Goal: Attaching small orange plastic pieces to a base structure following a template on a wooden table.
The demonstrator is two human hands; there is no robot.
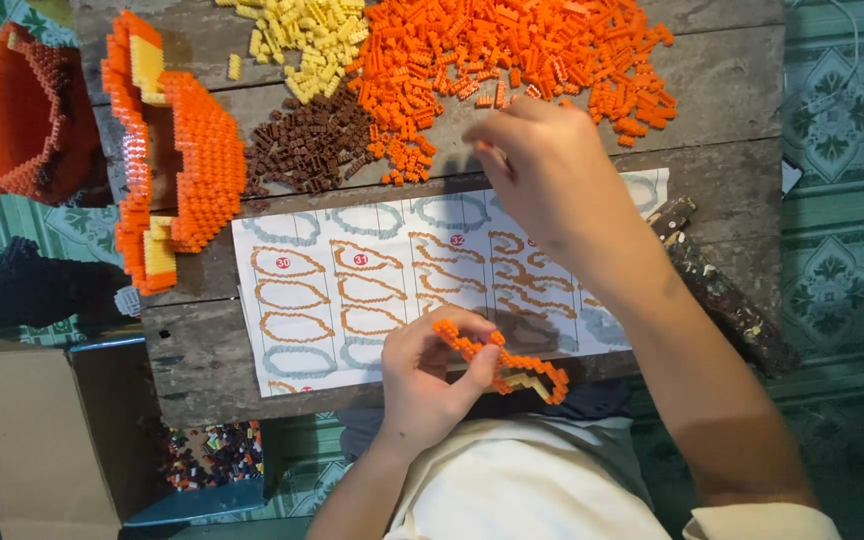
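Mid-assembly, our left hand [422, 375] pinches the orange brick ring [502, 365] while, at twelve o'clock, our right hand [542, 165] hovers half-curled and seemingly empty over the orange bricks [522, 45], so picking one seems next.

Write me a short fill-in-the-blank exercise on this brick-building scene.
1. The left hand holds a ring of ____ bricks.
2. The right hand reaches toward the ____ pile.
3. The instruction sheet lies on a ____ table.
4. Between the yellow pile and the sheet lies the ____ pile.

Missing words: orange; orange; wooden; brown
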